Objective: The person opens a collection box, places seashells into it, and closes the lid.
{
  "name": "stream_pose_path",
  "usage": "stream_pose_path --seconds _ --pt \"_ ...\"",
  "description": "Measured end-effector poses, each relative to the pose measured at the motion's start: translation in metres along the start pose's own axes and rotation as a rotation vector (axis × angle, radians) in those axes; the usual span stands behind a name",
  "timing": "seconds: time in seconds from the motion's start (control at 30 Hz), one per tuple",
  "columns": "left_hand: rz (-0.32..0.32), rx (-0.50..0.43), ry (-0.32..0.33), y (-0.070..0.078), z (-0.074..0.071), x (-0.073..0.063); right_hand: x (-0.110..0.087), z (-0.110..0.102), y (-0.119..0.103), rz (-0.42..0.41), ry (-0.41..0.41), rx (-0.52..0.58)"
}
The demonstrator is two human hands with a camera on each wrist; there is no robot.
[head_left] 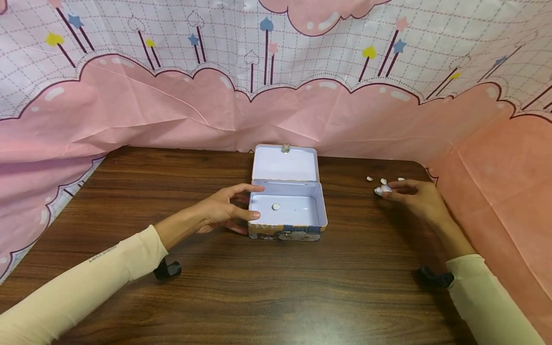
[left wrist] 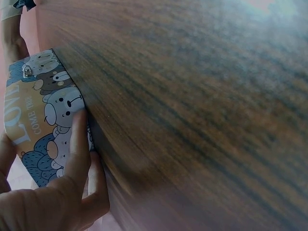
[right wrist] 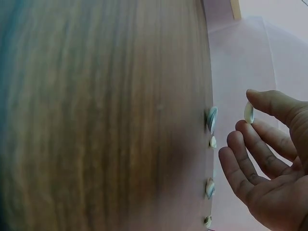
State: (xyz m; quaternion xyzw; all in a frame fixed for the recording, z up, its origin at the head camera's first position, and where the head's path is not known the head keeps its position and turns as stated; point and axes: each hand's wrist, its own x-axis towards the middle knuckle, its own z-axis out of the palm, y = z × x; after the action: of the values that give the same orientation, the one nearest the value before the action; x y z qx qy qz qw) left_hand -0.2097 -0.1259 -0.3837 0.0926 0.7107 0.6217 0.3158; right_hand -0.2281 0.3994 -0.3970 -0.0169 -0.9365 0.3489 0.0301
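Note:
At the middle of the table, a tin box (head_left: 286, 232) with bear drawings outside and a white inside stands with its hinged lid (head_left: 284, 164) raised. One small white shell (head_left: 276, 206) lies on its floor. My left hand (head_left: 222, 208) grips the box's left end, thumb over the near rim and fingers spread along the side; the left wrist view shows fingers (left wrist: 79, 144) against the printed wall. Over at the right, my right hand (head_left: 416, 199) pinches a pale seashell (right wrist: 249, 112) between thumb and index finger, raised off the table, its other fingers loosely bent.
Several loose shells (right wrist: 212, 119) lie on the table around the right hand, one shell (head_left: 369, 178) slightly apart to the left. The brown wooden table (head_left: 276, 287) meets a pink patterned cloth (head_left: 172, 110) at the back and right.

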Motion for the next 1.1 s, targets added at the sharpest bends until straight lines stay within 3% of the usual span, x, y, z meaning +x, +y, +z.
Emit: stream_pose_path --seconds 0.23,0.47,1.1 --pt "0.001 0.002 -0.002 0.000 0.000 0.000 -0.002 0.002 -0.010 -0.015 -0.033 0.036" --pt "0.005 -0.005 -0.008 0.000 0.001 -0.001 -0.006 0.007 -0.019 -0.057 -0.023 -0.002" --pt "0.005 -0.011 -0.030 0.000 0.000 -0.002 -0.008 0.027 -0.065 -0.164 -0.054 0.036"
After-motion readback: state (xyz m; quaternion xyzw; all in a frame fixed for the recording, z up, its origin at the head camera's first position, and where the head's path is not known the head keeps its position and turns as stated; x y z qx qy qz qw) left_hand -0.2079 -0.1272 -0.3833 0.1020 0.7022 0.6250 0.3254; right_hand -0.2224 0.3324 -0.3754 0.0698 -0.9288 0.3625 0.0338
